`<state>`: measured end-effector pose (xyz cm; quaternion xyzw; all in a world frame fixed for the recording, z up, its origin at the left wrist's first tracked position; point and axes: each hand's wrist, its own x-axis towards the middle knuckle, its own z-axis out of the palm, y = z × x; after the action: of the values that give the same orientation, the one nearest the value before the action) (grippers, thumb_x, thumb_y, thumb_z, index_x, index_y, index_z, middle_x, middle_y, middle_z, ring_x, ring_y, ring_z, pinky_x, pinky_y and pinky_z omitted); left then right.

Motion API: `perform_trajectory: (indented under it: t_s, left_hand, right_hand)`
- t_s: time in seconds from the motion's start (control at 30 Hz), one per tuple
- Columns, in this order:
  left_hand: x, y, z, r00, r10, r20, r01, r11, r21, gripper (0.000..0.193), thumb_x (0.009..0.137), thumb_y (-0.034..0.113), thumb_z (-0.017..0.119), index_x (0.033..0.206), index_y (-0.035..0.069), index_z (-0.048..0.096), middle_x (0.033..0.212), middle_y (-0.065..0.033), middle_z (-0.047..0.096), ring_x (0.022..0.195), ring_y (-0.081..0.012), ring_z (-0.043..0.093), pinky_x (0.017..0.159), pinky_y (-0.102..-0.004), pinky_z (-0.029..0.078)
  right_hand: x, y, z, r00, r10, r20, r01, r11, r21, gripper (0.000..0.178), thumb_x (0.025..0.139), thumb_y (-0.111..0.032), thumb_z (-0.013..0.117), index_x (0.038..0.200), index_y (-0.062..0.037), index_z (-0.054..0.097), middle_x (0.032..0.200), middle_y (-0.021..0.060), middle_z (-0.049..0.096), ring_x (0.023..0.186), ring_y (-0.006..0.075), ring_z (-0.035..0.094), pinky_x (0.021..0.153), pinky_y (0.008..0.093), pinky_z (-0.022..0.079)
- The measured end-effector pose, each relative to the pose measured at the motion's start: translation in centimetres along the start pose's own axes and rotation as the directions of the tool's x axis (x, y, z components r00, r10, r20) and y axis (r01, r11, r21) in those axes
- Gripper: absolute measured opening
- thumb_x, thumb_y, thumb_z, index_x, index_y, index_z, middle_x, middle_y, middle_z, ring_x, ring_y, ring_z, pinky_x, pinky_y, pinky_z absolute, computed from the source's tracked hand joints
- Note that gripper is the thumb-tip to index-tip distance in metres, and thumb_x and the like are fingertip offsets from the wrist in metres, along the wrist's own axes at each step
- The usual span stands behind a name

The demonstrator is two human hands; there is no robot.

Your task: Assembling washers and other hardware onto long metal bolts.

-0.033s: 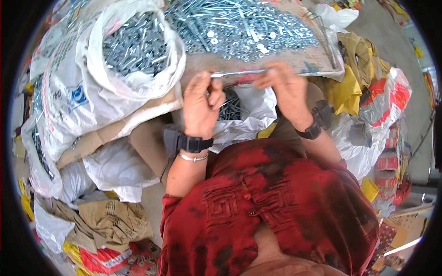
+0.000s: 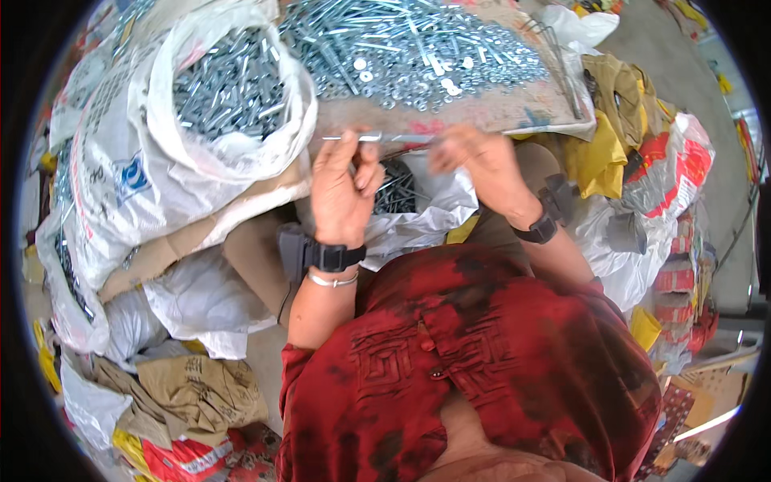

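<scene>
My left hand [image 2: 341,185] pinches a short metal sleeve [image 2: 369,137] between thumb and fingers, above an open white sack. Through the sleeve runs a long thin bolt [image 2: 411,138], lying nearly level. One end of it sticks out just left of my left fingertips. My right hand [image 2: 482,165] has its fingers closed around the bolt's right part. Those fingertips are smeared by motion, and the end of the bolt there is hidden. Below and between my hands, the white sack [image 2: 446,201] holds dark metal bolts [image 2: 395,189].
A large white sack [image 2: 165,153] full of metal sleeves [image 2: 229,84] stands at left. Loose bolts and washers [image 2: 409,56] lie heaped on a stained board [image 2: 514,100] ahead. Yellow and brown sacks [image 2: 606,157] lie at right; a folded brown sack [image 2: 201,394] lies at lower left.
My right hand has moved left, closer to my left hand. Less of the bolt shows between the hands, and its end now pokes out left of my left fingers.
</scene>
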<state>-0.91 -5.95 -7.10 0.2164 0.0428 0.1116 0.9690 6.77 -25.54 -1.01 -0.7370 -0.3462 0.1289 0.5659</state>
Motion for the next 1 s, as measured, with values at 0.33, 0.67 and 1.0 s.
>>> perform_trajectory:
  t_s: [0.33,0.67,1.0]
  left_hand:
    - [0.6,-1.0,0.7,0.946,-0.318,-0.055,0.318,0.889,0.329,0.022,0.098,0.025,0.059,0.086,0.007,0.059,0.058,-0.0014,0.052,0.038,-0.0062,0.035,0.035,-0.0197,0.023]
    - [0.9,-2.8,1.6,0.967,-0.256,-0.006,0.227,0.844,0.486,0.018,0.099,0.023,0.056,0.091,0.007,0.056,0.063,-0.0109,0.059,0.037,-0.0046,0.032,0.034,-0.0204,0.022]
    - [1.0,-2.5,1.2,0.961,-0.272,-0.043,0.260,0.846,0.466,0.021,0.098,0.025,0.058,0.088,0.007,0.054,0.059,-0.0107,0.057,0.036,-0.0056,0.032,0.035,-0.0201,0.024]
  right_hand:
    - [1.7,2.6,1.5,0.879,0.280,0.386,-0.360,0.920,0.154,0.030,0.093,-0.030,0.068,0.079,-0.0040,0.063,0.061,-0.0008,0.057,0.050,0.0046,0.050,0.045,0.0229,0.039]
    - [7.8,10.6,-11.1,0.926,-0.118,-0.359,-0.262,0.485,-0.834,0.016,0.088,-0.023,0.066,0.090,-0.0073,0.069,0.093,0.0196,0.066,0.089,0.0384,0.064,0.074,0.0476,0.050]
    - [7.8,11.8,-14.5,0.935,-0.092,-0.342,-0.258,0.487,-0.835,0.015,0.088,-0.019,0.063,0.095,-0.0093,0.071,0.100,0.0193,0.063,0.092,0.0394,0.063,0.080,0.0492,0.050]
